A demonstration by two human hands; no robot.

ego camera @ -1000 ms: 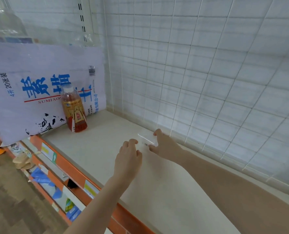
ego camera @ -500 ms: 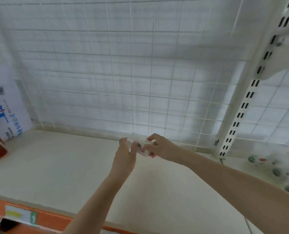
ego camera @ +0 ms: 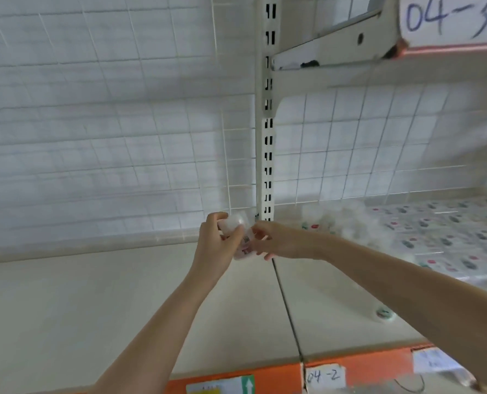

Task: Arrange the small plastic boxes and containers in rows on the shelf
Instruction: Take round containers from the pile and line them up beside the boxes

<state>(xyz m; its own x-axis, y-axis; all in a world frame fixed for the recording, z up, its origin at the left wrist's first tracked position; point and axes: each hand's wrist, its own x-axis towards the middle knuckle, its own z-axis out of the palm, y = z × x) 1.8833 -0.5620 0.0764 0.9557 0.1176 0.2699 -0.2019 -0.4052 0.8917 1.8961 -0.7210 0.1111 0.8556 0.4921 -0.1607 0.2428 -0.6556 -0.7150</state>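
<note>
Both hands hold small clear plastic containers above the cream shelf [ego camera: 94, 308], near the slotted upright post. My left hand [ego camera: 216, 245] grips a clear round container [ego camera: 235, 221] at its top. My right hand [ego camera: 276, 241] pinches a second clear container [ego camera: 245, 248] with a red-and-black label; the two pieces touch. To the right, several small clear containers with green and red lid labels [ego camera: 435, 231] lie in blurred rows on the neighbouring shelf bay. One single container [ego camera: 383, 314] sits apart, closer to the front edge.
A white wire grid [ego camera: 108, 137] backs the shelf. The slotted post [ego camera: 268, 137] divides two bays, with a seam [ego camera: 286, 305] running forward. The orange front edge [ego camera: 359, 365] carries a tag "04-2". An upper shelf bracket [ego camera: 336, 38] and a "04-3" sign sit at top right.
The view has swung right, away from the bottle and the paper pack. Both hands moved right along the shelf with the clear containers, and the rows of containers came into view.
</note>
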